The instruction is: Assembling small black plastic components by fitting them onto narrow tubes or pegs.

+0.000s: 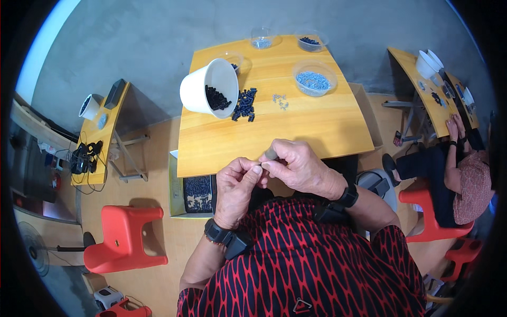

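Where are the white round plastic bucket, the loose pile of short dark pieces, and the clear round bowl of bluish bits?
White bucket (194, 94): head view, outer side wall.
Dark pile (244, 105): head view, middle of the heap.
Clear bowl (315, 93): head view, near wall.

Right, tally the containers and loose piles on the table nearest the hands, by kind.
White bucket, tipped: 1
Clear plastic tubs: 4
Pile of black cylindrical pieces: 1
Scatter of small silvery pieces: 1
Total: 7
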A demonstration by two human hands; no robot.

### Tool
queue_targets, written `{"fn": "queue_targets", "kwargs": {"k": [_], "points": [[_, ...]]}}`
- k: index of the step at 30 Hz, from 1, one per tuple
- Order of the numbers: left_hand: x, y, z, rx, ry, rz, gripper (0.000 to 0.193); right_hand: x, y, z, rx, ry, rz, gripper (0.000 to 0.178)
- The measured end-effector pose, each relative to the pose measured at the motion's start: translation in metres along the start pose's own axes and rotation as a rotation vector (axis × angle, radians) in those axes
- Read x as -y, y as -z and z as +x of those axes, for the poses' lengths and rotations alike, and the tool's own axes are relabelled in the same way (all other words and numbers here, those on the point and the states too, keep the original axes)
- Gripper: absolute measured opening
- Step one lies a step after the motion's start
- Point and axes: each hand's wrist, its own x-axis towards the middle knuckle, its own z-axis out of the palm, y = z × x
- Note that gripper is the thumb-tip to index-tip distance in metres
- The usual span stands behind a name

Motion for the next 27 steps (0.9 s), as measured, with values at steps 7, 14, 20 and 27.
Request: {"fn": "queue_targets", "kwargs": {"k": [7,14,20,27], "points": [[0.0,0.006,-0.009,0.054,0.097,-0.255,0.012,0.027,0.004,-0.013,0.107,-0.156,0.194,0.014],[0.006,0.0,-0.016,0.065,0.22,-0.48,0.011,0.027,-0.008,-0.017,0.112,0.214,-0.475,0.021],[0.012,0.003,-0.019,0.031,0.213,-0.399,0.012,0.036,-0.008,-0.019,0.308,0.1,-0.641,0.022],[0.019,0.007,-0.016,-0.088,0.078,-0.411,0.015,0.02,-0.022,-0.005,0.285,0.236,-0.611,0.019]]}}
